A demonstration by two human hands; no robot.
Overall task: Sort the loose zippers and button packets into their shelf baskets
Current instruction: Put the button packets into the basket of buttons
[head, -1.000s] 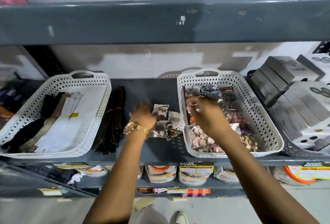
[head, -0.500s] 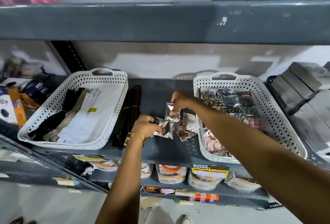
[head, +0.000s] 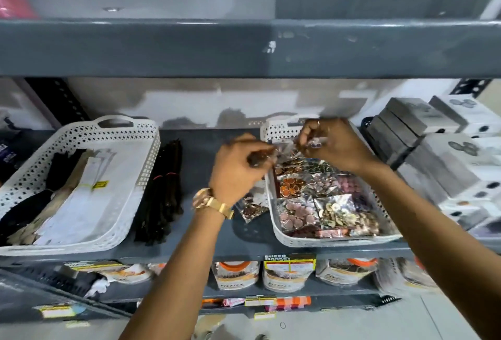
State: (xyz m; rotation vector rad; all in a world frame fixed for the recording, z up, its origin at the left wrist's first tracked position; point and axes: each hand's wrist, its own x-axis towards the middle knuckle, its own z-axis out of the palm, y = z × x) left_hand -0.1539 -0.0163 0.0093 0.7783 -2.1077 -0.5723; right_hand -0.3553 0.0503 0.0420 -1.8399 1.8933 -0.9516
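Two white perforated baskets stand on the grey shelf. The left basket (head: 141, 149) holds black, beige and white zippers. The right basket (head: 273, 220) is full of clear button packets. My left hand (head: 235, 171), with a gold watch, grips a button packet (head: 261, 156) at the right basket's left rim. My right hand (head: 333, 144) holds another small button packet (head: 311, 143) above the back of that basket. One loose button packet (head: 252, 208) lies on the shelf between my left wrist and the right basket. A bundle of dark zippers (head: 165, 190) lies loose beside the left basket.
Grey and white boxes (head: 433, 155) are stacked at the right. An upper shelf beam (head: 244, 46) runs overhead. Below, a lower shelf (head: 189, 288) carries pouches (head: 234, 274) and price tags (head: 288, 261).
Both hands lifted packets off the shelf pile and moved right, up to the right basket. The pile between the baskets has shrunk to one packet.
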